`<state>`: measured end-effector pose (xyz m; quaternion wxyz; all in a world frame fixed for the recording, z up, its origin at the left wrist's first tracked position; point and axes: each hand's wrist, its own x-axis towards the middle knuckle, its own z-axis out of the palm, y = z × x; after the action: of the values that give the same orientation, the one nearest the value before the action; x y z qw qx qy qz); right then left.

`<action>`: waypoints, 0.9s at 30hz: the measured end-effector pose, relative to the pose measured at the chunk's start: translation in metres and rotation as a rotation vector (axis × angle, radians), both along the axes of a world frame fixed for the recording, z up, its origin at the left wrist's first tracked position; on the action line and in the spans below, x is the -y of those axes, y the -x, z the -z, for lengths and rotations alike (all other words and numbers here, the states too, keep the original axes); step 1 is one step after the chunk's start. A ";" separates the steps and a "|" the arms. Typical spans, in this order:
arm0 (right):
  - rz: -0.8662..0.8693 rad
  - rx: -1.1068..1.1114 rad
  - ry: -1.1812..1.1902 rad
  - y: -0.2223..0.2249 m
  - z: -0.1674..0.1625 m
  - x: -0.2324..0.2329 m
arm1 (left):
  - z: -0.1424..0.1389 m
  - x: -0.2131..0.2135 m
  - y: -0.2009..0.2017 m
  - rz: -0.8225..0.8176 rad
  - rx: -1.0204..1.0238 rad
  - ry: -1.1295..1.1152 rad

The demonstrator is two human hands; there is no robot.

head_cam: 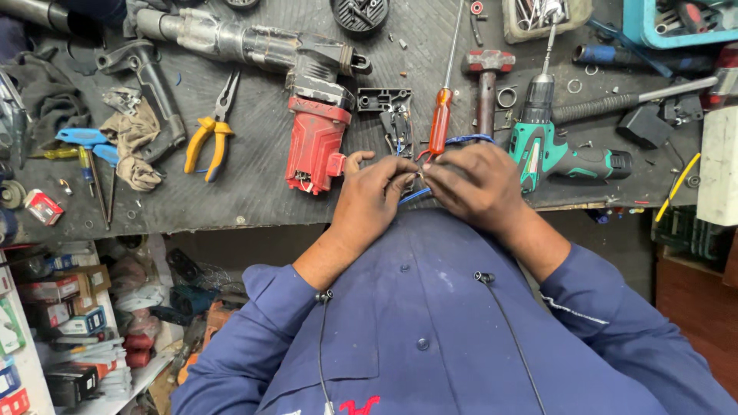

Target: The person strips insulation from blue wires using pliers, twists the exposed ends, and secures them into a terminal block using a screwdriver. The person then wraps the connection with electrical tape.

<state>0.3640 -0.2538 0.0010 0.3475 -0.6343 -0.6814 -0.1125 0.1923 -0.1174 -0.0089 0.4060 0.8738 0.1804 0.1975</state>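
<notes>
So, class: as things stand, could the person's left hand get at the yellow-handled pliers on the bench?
Probably yes. The yellow-handled pliers lie in the open, left of the red power tool, with nothing on them. But the left hand is pinching a blue wire together with the right hand.

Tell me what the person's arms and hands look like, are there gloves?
No gloves: the left hand and right hand are bare. Both arms wear dark blue sleeves pushed up the forearms, part of a buttoned work shirt. Thin black cables run down the shirt.
</notes>
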 end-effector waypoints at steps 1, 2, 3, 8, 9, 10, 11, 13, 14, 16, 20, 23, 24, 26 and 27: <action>-0.010 0.032 -0.011 0.000 0.001 0.000 | -0.001 0.001 0.000 0.008 0.001 -0.002; -0.015 0.036 -0.007 0.000 0.001 -0.001 | -0.001 0.000 -0.001 0.015 -0.001 -0.002; -0.019 0.036 0.002 0.002 0.002 -0.001 | -0.002 0.001 0.000 0.023 -0.007 0.003; 0.035 -0.334 0.128 0.015 0.007 -0.001 | -0.009 0.002 0.000 0.035 0.005 -0.143; 0.054 -0.595 0.200 0.016 0.009 -0.002 | -0.010 0.003 -0.001 0.032 0.011 -0.177; 0.100 -0.906 0.298 0.018 0.011 -0.004 | -0.012 0.003 -0.002 0.029 0.024 -0.192; 0.095 -1.211 0.481 0.015 0.013 -0.007 | -0.013 0.004 -0.002 0.026 0.035 -0.209; 0.130 -1.651 0.767 0.011 0.015 -0.010 | -0.014 0.005 -0.002 0.013 0.031 -0.211; 0.122 -1.663 0.783 0.010 0.012 -0.012 | -0.014 0.006 -0.002 0.005 0.023 -0.201; 0.100 -1.582 0.739 0.007 0.015 -0.007 | -0.013 0.003 -0.004 -0.004 0.024 -0.194; 0.015 -0.556 0.182 0.001 0.008 0.002 | -0.009 0.003 -0.001 -0.020 0.021 -0.141; -0.053 -0.136 0.083 -0.007 0.006 0.004 | -0.006 0.004 -0.001 -0.016 0.026 -0.132; -0.090 -0.082 0.058 -0.009 0.005 0.004 | -0.005 0.004 -0.001 -0.010 0.024 -0.133; -0.117 -0.001 0.037 -0.012 0.005 0.003 | -0.005 0.004 -0.002 0.008 0.010 -0.133; -0.109 0.026 0.041 -0.012 0.005 0.003 | -0.005 0.004 -0.002 0.014 0.004 -0.136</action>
<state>0.3757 -0.2567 -0.0041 0.3311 -0.6016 -0.7216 -0.0874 0.1946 -0.1214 -0.0040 0.3476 0.9002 0.1595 0.2084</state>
